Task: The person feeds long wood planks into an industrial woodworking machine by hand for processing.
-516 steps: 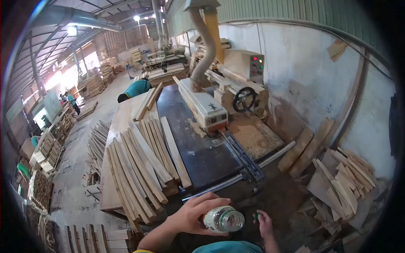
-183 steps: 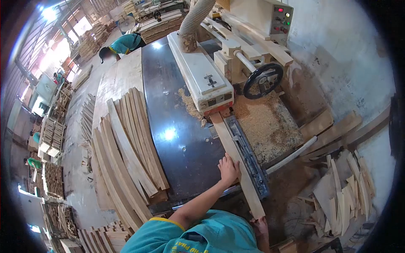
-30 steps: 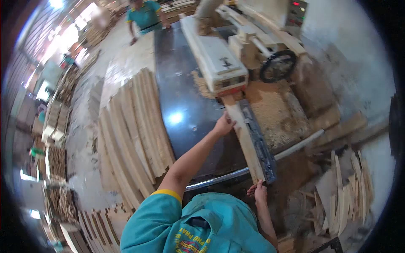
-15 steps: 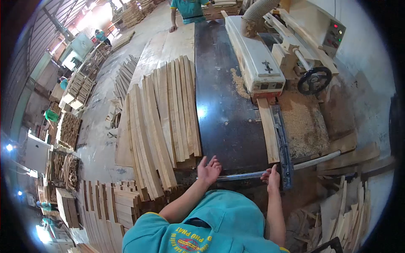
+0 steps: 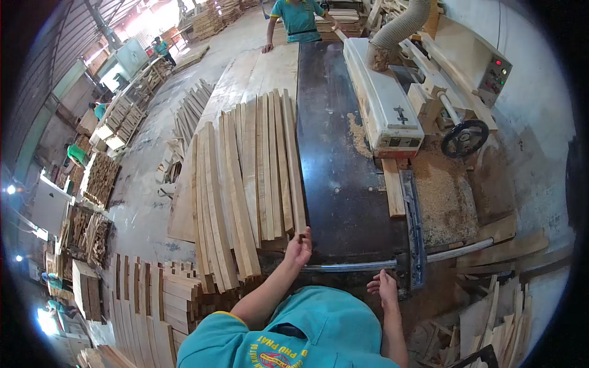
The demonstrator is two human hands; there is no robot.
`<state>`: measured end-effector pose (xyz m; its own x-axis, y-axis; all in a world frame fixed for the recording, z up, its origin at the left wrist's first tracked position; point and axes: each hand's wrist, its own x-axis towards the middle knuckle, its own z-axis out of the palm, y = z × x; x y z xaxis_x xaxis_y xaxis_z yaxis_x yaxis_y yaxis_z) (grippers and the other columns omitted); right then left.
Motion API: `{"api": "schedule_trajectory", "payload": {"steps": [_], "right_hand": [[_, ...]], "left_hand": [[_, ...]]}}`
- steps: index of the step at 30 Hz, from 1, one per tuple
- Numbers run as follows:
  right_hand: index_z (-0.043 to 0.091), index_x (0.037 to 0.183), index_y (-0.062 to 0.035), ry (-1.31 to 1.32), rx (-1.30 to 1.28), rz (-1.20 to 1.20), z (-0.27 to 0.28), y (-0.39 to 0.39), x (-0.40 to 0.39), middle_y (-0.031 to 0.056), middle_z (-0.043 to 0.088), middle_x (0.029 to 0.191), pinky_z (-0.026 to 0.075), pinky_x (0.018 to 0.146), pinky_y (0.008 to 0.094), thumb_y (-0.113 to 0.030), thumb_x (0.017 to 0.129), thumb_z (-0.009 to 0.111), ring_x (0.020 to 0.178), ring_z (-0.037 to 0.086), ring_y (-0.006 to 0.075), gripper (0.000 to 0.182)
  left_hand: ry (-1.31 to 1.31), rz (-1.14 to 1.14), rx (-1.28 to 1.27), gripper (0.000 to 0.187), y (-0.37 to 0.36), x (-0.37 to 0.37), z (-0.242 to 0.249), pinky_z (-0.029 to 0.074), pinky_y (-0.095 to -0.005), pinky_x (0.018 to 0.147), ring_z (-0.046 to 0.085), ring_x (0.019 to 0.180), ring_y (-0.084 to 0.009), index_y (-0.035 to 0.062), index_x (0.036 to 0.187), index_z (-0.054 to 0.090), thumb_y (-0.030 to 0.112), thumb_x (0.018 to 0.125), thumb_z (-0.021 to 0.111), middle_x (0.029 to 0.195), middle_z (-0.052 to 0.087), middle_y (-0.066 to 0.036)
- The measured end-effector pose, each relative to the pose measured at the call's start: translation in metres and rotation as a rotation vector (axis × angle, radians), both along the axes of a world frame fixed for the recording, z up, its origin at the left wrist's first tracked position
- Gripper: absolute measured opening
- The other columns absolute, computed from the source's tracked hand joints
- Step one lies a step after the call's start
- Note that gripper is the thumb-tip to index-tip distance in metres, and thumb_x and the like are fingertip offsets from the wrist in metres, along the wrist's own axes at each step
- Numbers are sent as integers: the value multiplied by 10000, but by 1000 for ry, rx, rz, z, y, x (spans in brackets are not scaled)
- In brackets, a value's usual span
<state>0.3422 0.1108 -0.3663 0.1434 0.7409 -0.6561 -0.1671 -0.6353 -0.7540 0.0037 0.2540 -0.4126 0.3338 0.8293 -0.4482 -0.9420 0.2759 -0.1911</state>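
My left hand (image 5: 299,247) is at the near end of the rightmost strip (image 5: 292,165) in a row of long wooden strips (image 5: 236,184), its fingers closed on that end. My right hand (image 5: 384,287) hangs in front of the metal rail (image 5: 350,267), fingers apart and holding nothing. Beyond it, a wooden piece (image 5: 394,189) lies beside the metal guide (image 5: 414,227), its far end under the white machine (image 5: 386,110).
A co-worker (image 5: 297,18) stands at the table's far end, one hand on it. A black handwheel (image 5: 464,138) and a ribbed hose (image 5: 402,24) are on the right. Sawdust (image 5: 451,190) lies beside the guide. Stacked wood (image 5: 147,300) stands at the near left.
My left hand has closed on the end of a strip. My right hand has moved down, away from the guide. The piece beside the guide has moved further into the machine.
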Motion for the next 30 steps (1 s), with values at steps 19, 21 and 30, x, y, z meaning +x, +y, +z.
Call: {"api": "schedule_trajectory", "payload": {"steps": [19,21,30], "right_hand": [[551,1257,-15,61,350,214,18,53,-63,95,680,1085,548,771,319,-207,1037,586,955,665,168,294],[542,1282,-29,-30,413,274,3,43,-54,84,675,1109,553,827,321,-162,1033,574,995,653,156,284],[608,1266,-31,114,94,-222,-34,-103,36,101,673,1162,559,858,375,-157,1022,574,1025,664,203,276]], "left_hand": [[1046,-1134,493,408,-68,59,69,581,-291,680,674,764,-140,59,1284,589,384,1038,588,1025,690,-67],[1320,-1243,845,471,-69,65,67,562,-297,682,679,746,-148,14,1142,668,462,1013,598,915,712,-70],[1892,-581,741,503,-12,102,59,562,-402,681,713,774,-266,-67,1264,541,321,972,671,869,714,-175]]}}
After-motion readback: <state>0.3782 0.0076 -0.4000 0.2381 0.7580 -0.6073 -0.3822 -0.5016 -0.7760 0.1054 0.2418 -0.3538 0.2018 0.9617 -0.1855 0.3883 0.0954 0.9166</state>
